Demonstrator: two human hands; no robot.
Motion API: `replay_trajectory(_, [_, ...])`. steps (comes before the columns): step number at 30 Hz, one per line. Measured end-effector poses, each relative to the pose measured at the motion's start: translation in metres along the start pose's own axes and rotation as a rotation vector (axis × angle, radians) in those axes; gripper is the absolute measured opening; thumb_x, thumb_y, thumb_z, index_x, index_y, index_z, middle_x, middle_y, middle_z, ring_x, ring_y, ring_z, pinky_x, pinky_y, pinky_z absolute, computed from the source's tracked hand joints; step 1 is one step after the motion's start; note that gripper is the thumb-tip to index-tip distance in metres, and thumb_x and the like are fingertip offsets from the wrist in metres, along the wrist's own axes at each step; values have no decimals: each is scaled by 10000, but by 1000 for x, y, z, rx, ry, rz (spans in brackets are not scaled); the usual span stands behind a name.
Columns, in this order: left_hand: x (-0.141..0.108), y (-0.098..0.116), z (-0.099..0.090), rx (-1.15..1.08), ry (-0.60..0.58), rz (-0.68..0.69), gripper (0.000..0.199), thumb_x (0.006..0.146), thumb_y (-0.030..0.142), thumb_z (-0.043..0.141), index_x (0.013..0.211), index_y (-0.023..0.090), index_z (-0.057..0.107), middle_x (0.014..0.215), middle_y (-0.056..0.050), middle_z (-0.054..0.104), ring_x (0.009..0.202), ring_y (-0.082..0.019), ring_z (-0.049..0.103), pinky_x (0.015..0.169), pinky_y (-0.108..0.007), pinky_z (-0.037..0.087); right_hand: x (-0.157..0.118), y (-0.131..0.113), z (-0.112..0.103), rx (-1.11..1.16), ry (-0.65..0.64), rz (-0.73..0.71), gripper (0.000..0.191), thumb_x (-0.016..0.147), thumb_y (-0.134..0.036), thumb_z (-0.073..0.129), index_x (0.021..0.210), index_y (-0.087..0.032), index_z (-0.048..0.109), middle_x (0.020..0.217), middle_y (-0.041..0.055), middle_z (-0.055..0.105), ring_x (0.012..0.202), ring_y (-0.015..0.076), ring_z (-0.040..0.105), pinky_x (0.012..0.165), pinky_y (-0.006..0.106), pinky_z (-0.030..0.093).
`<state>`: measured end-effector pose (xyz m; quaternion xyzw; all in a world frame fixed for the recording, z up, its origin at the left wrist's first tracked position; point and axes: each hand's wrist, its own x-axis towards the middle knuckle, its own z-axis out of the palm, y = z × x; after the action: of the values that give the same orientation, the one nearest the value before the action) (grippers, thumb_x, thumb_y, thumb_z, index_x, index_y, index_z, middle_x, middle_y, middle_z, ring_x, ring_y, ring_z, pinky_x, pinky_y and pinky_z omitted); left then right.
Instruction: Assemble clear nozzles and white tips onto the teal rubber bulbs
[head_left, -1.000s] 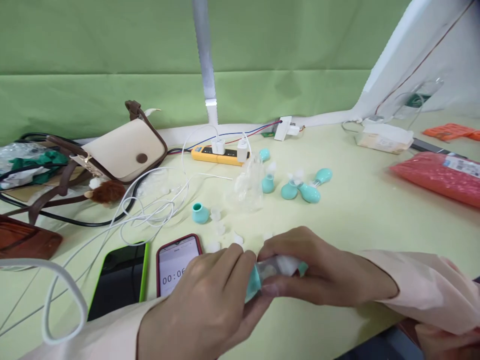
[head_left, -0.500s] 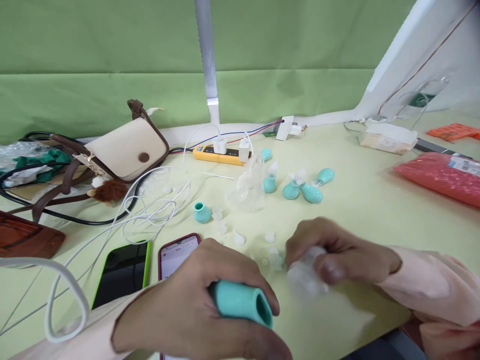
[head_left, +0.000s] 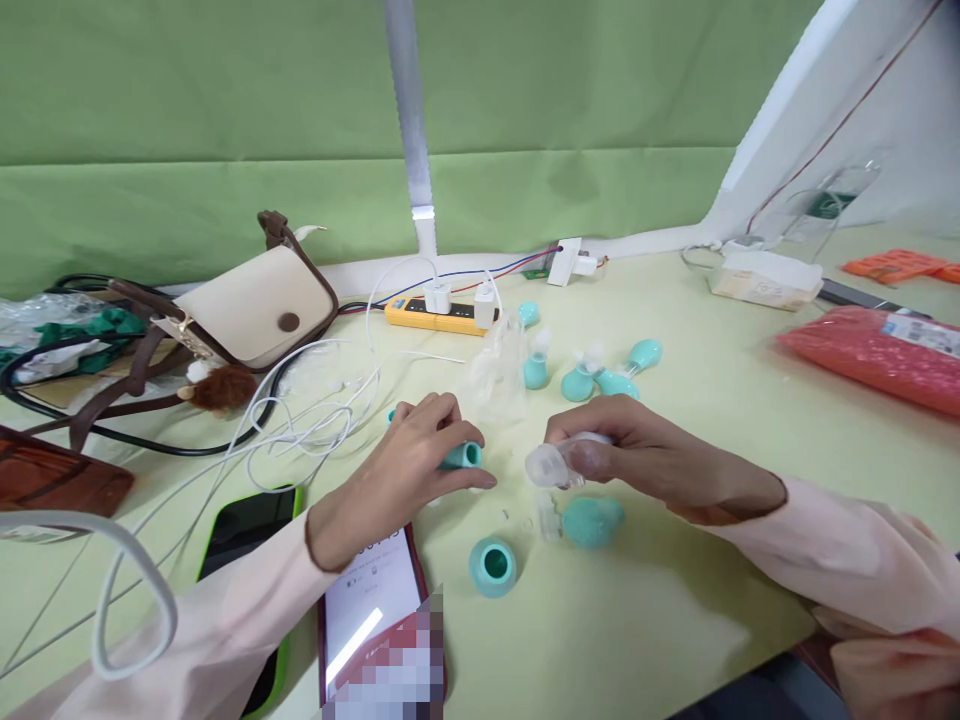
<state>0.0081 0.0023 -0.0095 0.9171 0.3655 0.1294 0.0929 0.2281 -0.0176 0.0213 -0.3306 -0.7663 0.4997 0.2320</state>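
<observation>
Over the table (head_left: 735, 380), I see the left hand (head_left: 420, 448) curled round a teal bulb (head_left: 459, 457), mouth toward the clear piece (head_left: 547, 466) the right hand (head_left: 626, 450) pinches, seemingly a fitting step, the next move calling for lining up the 2.

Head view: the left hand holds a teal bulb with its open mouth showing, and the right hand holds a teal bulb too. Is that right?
Not quite: the right hand holds a clear plastic piece, as the head view shows. The left hand does hold a teal bulb, open mouth showing.
</observation>
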Motion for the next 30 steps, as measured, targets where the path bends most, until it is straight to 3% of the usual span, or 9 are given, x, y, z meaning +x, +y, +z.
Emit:
replay_trajectory(6, [-3,-1,4,120,-55,42,302,830,427,523,916,151,609,801,-29,569,790,-194,530,668,-330,268,2,5,-1,-65,1,20,455,838,-477,492,538,-154,382,520,-52,244,482,61,214,419,217,163])
replay_trajectory(12, [-7,0,-1,231,-94,37,220,852,351,520,890,157,616,779,-46,567,767,-215,518,658,-348,236,4,9,3,-132,-1,-66,488,906,-495,330,546,-173,259,528,-49,222,488,68,199,439,218,214])
replay_trajectory(17, [-10,1,2,280,-158,39,141,844,281,535,863,155,594,760,-44,565,731,-215,503,660,-353,239,1,0,12,-145,106,114,510,908,-560,200,558,-190,200,544,-34,206,504,90,221,453,245,218])
replay_trajectory(21, [-12,-1,1,293,-185,48,104,828,260,555,802,165,589,766,-39,538,763,-219,502,666,-359,233,0,-2,17,-176,197,143,487,912,-524,254,562,-188,221,557,-32,222,519,93,247,474,247,239])
replay_trajectory(26, [-9,-4,2,293,-195,37,92,816,260,577,820,171,602,811,-48,539,794,-225,504,674,-357,246,6,7,13,-146,76,106,484,887,-459,402,536,-176,225,538,-51,178,493,73,171,436,236,180])
replay_trajectory(30, [-7,-5,5,274,-204,31,86,808,254,589,824,173,611,795,-41,540,788,-223,513,673,-346,266,9,9,12,-122,95,89,494,858,-448,460,522,-176,221,525,-55,150,483,69,151,425,237,152])
